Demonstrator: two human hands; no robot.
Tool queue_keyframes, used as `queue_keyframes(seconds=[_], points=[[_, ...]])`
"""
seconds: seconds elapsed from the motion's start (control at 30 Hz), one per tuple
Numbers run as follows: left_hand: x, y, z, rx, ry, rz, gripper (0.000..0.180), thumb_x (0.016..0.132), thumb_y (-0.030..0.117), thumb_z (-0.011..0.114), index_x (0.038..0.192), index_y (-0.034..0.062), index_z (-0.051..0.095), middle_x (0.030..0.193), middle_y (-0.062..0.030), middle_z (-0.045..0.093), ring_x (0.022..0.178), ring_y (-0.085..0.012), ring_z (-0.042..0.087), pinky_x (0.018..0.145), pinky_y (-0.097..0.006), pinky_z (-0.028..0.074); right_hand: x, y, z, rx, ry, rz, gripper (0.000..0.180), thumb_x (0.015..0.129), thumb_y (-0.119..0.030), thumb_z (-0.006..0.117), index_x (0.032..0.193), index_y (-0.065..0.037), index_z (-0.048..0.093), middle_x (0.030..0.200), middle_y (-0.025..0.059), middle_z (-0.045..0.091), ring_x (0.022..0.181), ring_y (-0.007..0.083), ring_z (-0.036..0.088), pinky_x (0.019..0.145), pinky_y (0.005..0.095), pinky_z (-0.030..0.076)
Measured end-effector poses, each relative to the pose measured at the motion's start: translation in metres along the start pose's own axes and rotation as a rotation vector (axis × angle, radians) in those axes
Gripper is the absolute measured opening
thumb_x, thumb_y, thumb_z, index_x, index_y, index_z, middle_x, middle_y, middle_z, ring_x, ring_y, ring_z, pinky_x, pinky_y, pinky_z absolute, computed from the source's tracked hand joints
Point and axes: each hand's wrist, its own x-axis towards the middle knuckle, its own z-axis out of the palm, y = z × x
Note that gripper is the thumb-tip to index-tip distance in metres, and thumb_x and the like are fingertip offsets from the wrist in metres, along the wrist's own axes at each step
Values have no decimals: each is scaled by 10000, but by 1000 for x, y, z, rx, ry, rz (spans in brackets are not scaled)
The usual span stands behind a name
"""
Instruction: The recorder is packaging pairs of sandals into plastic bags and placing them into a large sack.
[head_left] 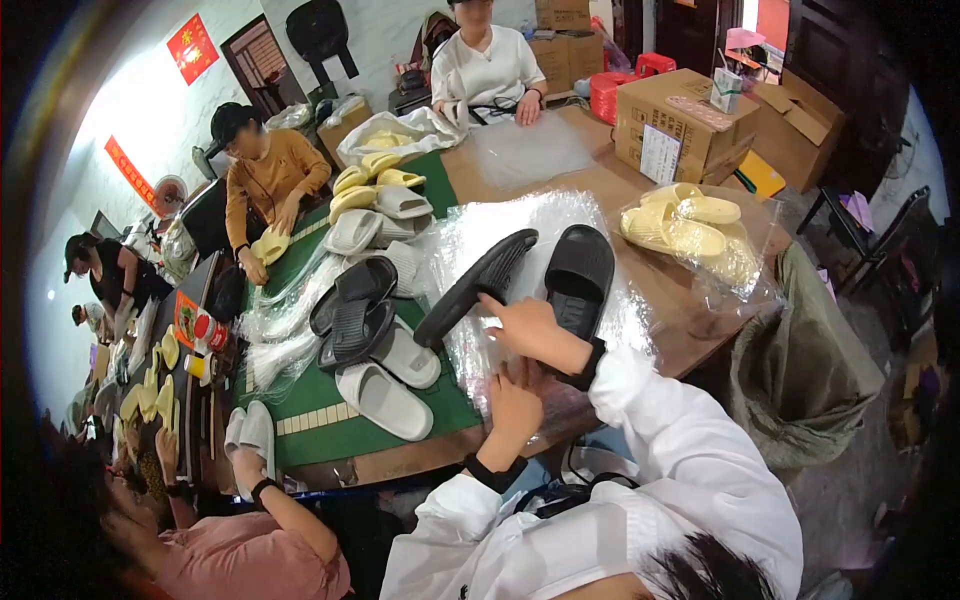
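A black slipper (473,289) is tipped on its side over a stack of clear plastic bags (520,218). My right hand (537,330) is closed at its edge near the middle, though some of the fingers are hidden. Just right of it, a second black slipper (580,275) lies sole down on the bags. Nearer to me, my left hand (514,408) rests on the plastic with its fingers stretched out and apart. Left of the bags are piled dark slippers (355,315) and white slippers (385,400), on a green mat (300,440).
Bagged pale-yellow slippers (690,225) lie at the table's right. Behind them stands a cardboard box (685,125). A large sack (800,360) hangs beside the right edge. A co-worker in pink (250,550) handles white slippers close on my left; others work across the table and farther left.
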Motion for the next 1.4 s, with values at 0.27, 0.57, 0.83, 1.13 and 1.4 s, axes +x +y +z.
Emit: queue_keyframes(seconds=[0.27,0.57,0.83,1.13,1.4], points=[[-6,-2,-23,88,-114,-9,421,728,229,598,1146,183,618,1372,-137,407,1146,-421,398,891,-471,355,53,0,-14,-547,608,23,216,755,-176,546,869,-58,686,930,100,617,997,282,497,767,375,363],[-5,-9,-20,-31,-21,5,348,716,233,632,1051,142,650,1351,-153,412,1111,-412,426,869,-469,381,40,37,21,-423,540,169,446,772,-340,631,1171,-150,570,710,85,638,686,265,599,550,405,448],[-1,-10,-35,-80,-38,58,403,724,264,646,1118,190,599,1325,-171,425,1102,-426,428,857,-493,387,24,62,12,-397,589,183,537,833,-497,524,1308,-255,456,825,150,639,765,331,624,638,448,482],[-9,-12,-30,-68,-53,78,524,731,330,653,1226,206,534,1251,-162,475,1122,-421,418,878,-496,374,-5,62,-14,-291,304,-82,487,770,-383,640,1139,-84,537,825,135,641,818,315,632,684,426,493],[-5,-10,-37,-72,-111,76,637,738,407,640,1308,184,464,1258,-175,463,1148,-432,385,916,-512,334,-3,83,-40,-290,198,-38,567,817,-424,585,1321,-224,422,972,187,613,939,357,582,798,478,440]])
